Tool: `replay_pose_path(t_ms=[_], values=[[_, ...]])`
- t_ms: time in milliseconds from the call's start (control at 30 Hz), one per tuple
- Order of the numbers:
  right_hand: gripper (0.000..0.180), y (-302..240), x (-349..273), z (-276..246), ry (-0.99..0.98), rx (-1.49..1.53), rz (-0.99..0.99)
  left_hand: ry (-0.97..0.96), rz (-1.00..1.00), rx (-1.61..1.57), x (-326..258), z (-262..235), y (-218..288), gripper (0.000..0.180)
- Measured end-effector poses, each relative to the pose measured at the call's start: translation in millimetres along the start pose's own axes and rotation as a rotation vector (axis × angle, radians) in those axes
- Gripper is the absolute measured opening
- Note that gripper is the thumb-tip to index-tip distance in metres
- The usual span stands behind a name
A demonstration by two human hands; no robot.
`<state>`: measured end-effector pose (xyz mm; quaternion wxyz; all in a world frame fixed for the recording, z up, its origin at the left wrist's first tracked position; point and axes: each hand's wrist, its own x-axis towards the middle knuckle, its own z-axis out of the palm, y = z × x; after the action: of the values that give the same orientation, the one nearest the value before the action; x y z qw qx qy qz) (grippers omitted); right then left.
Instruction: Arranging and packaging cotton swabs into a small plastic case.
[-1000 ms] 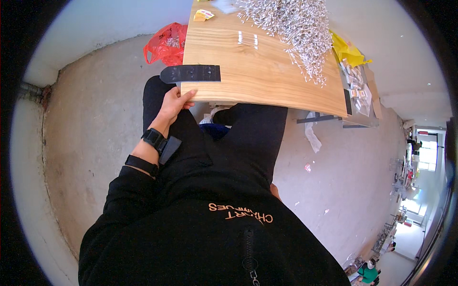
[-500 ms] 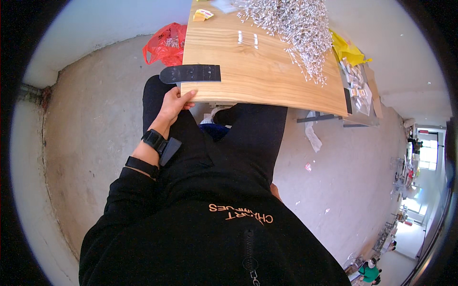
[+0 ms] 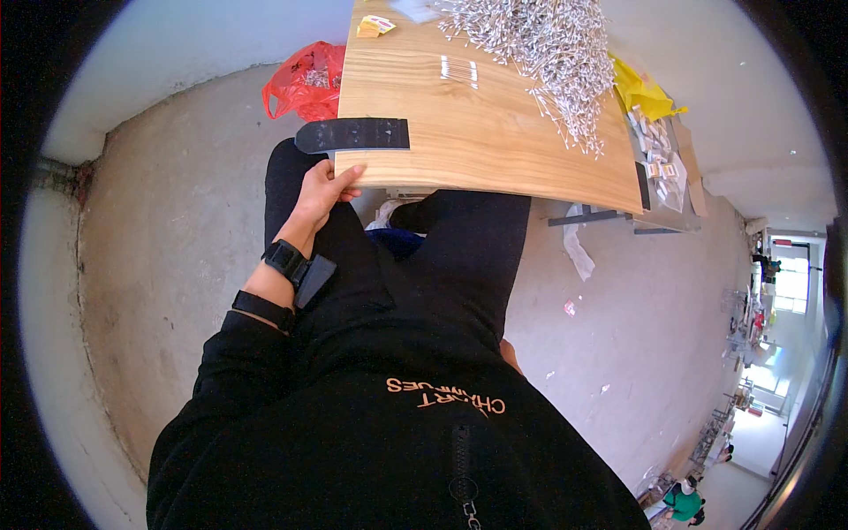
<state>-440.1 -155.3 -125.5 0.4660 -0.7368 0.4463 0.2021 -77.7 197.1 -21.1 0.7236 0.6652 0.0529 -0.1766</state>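
Note:
My left hand (image 3: 324,193) grips the near left corner of a wooden table (image 3: 495,141), thumb on top and fingers curled under the edge. Just beyond it, a dark rounded strip (image 3: 353,135) lies across the table's left edge. Only a sliver of my right hand (image 3: 510,355) shows beside my right hip; its fingers are hidden behind my body. Farther up the tabletop is a short row of cotton swabs (image 3: 458,71), set side by side. A large loose heap of cotton swabs (image 3: 552,66) covers the far right.
A yellow and white small packet (image 3: 375,26) lies at the far left of the table. A red plastic bag (image 3: 305,84) hangs beside the left edge. On the right are a yellow bag (image 3: 643,91) and several small boxes (image 3: 661,159). A person in green (image 3: 683,502) is far off.
Both hands stay where they were. Under the table, the pale shoe shows slightly farther left than before.

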Motion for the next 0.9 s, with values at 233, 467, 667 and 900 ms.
replay_pose_path(t_ms=[233, 467, 667, 900], values=[[0.017, -17.7, -10.9, -1.8, -0.02, -0.181, -0.019, -0.012, -0.005, -0.049, 1.5, -4.3, -6.6, 0.037], [0.018, -13.4, -5.9, 2.8, 0.055, -0.114, -0.046, -0.002, -0.011, -0.05, -3.8, -7.0, -3.2, 0.038], [0.021, 44.8, 32.4, 4.3, 0.1, -0.398, -0.3, -0.024, 0.003, -0.045, 0.3, -2.7, -2.9, 0.039], [0.024, 6.3, 9.8, 6.8, 0.035, -0.394, -0.204, -0.008, -0.011, -0.012, -1.4, -7.3, -6.4, 0.041]])
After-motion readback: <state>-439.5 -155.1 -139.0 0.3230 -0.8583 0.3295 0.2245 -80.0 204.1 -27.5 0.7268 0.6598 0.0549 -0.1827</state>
